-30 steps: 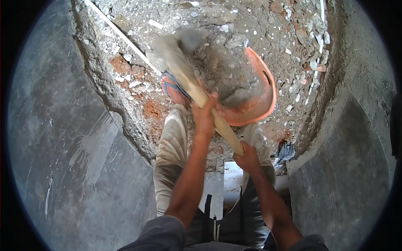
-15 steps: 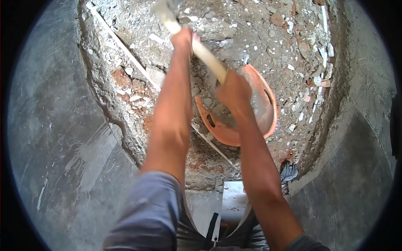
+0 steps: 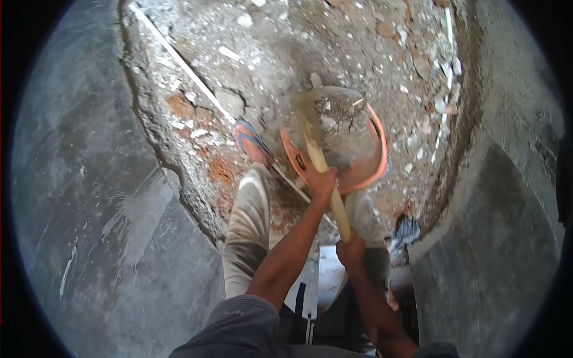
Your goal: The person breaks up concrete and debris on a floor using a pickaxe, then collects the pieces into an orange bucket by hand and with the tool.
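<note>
A hoe with a pale wooden handle [image 3: 338,210] is gripped in both my hands. My left hand [image 3: 321,182] wraps round the middle of the handle, and my right hand [image 3: 351,250] closes round its near end. The hoe's dirt-coated head [image 3: 306,107] lies at the far side of an orange pan [image 3: 378,170] with slotted grips. Soil and small rubble [image 3: 341,116] are heaped at the pan's open far side, against the hoe; the blade's edge is partly hidden by dirt.
My left foot in a blue-strapped flip-flop [image 3: 252,142] stands left of the pan. A thin white strip [image 3: 185,67] crosses the broken ground at the left. Grey smooth floor [image 3: 89,179] borders the rubble pit. Dark crumpled material [image 3: 407,230] lies at the near right.
Both hands have pulled the hoe back toward my body, and its head has come down from the far ground to the pan. Soil now sits at the pan's far side.
</note>
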The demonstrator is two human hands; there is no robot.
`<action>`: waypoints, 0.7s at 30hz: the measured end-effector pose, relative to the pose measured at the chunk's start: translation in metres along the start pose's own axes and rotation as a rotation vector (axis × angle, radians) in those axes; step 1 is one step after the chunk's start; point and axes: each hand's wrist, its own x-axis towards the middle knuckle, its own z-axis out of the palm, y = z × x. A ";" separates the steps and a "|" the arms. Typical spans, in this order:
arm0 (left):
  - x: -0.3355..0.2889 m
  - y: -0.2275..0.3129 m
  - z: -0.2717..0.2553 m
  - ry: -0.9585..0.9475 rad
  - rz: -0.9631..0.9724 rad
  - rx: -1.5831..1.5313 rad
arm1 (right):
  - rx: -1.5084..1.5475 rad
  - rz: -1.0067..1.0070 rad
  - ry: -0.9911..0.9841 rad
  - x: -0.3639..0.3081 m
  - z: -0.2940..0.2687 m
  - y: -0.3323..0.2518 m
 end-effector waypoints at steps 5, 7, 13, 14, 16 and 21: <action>-0.022 0.064 -0.052 -0.021 -0.026 -0.085 | 0.217 -0.073 -0.093 -0.019 0.012 -0.028; 0.024 0.126 -0.064 0.043 0.122 -0.029 | 0.350 -0.330 -0.145 0.037 0.027 -0.066; 0.224 0.376 -0.098 0.192 0.727 0.277 | 0.607 -0.808 -0.561 0.212 -0.041 -0.384; 0.277 0.401 -0.087 0.273 0.711 0.268 | 0.788 -0.815 -0.775 0.236 -0.045 -0.415; 0.365 0.405 -0.078 0.258 0.761 0.504 | 0.973 -0.833 -0.893 0.258 -0.033 -0.441; 0.374 0.255 -0.060 -0.062 0.338 1.076 | 1.191 -0.726 -0.662 0.228 0.026 -0.357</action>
